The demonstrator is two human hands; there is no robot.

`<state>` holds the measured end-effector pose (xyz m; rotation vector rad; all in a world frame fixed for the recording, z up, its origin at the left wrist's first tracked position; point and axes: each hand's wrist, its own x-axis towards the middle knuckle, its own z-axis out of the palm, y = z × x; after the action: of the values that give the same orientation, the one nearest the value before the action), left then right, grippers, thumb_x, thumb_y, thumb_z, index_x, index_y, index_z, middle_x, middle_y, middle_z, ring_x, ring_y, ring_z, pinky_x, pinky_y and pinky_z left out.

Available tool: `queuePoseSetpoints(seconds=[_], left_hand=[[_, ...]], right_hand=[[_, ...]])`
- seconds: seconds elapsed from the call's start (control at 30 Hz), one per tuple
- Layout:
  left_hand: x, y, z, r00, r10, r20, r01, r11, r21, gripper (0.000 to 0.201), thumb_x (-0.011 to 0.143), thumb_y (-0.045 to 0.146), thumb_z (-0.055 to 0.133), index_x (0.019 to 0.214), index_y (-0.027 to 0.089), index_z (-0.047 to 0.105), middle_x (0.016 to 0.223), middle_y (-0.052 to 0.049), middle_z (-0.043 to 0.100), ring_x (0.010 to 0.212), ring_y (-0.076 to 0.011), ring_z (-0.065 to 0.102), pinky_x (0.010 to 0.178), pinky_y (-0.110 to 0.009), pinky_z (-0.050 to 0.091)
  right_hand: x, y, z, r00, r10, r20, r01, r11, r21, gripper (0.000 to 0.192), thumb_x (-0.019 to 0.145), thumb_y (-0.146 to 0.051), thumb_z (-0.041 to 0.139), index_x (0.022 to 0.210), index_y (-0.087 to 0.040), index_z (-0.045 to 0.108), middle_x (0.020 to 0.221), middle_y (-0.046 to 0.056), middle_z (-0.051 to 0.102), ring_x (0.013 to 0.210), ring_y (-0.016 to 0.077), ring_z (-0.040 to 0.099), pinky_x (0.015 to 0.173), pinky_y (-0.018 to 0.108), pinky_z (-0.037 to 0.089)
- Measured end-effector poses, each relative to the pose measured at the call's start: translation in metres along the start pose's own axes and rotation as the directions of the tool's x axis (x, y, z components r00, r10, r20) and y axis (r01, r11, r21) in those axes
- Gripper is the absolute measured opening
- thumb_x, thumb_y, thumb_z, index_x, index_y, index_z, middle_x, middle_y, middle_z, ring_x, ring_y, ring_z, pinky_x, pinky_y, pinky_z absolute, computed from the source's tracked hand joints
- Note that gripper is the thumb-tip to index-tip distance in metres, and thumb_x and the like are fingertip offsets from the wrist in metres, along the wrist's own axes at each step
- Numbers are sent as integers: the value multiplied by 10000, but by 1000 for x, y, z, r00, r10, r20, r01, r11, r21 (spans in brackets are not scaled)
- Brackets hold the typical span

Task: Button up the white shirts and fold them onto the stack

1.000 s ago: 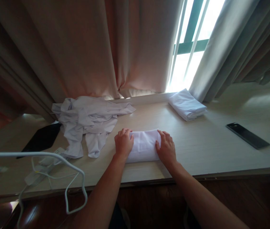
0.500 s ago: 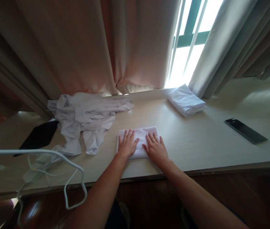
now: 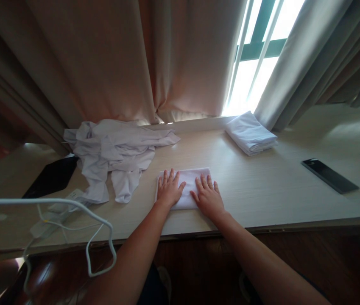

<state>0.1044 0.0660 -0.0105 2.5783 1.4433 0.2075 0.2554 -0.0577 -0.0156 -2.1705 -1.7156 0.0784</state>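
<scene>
A small folded white cloth (image 3: 189, 177) lies flat on the pale wooden table (image 3: 262, 190) near its front edge. My left hand (image 3: 169, 190) rests palm down on the cloth's left half with fingers spread. My right hand (image 3: 208, 197) presses flat on its right half, fingers also apart. Neither hand grips anything. The near part of the cloth is hidden under my palms.
A crumpled pile of white garments (image 3: 116, 148) lies to the left. A second folded white cloth (image 3: 250, 133) sits by the window. A black phone (image 3: 330, 175) lies at the right, a black flat object (image 3: 50, 178) at the left, and white cables (image 3: 71, 220) hang over the front-left edge.
A second ago my hands gripped the cloth's left and right edges. Now both lie flat on top of it, and the cloth looks folded smaller.
</scene>
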Motion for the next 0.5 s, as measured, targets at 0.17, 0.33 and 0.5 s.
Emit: queuePoseSetpoints(seconds=[0.17,0.33,0.5], left_hand=[[-4,4,0,999,19,-43,-18,999,28,690,939,628,293,1550,310,302,1658,-7,162,1528,-342,-10,1212,-565,29],[-9,8,3,997,23,-76,-19,998,61,644,953,550,325,1550,310,303,1648,-7,206,1528,-336,19,1214,-557,8],[-8,5,8,996,28,-89,-21,996,83,641,956,537,316,1552,304,297,1642,-17,229,1522,-340,74,1215,-553,19]], right_hand=[[-1,-1,2,1000,7,0,-7,1000,11,671,984,-541,358,1541,-168,333,1632,152,197,1511,398,79,1174,616,103],[-2,-1,4,1000,10,-4,-10,1000,21,682,975,-545,373,1543,-170,333,1627,150,222,1504,424,74,1170,622,98],[-2,-1,6,1000,13,1,-13,1000,-7,688,978,-559,350,1540,-163,336,1615,162,254,1497,414,119,1164,609,136]])
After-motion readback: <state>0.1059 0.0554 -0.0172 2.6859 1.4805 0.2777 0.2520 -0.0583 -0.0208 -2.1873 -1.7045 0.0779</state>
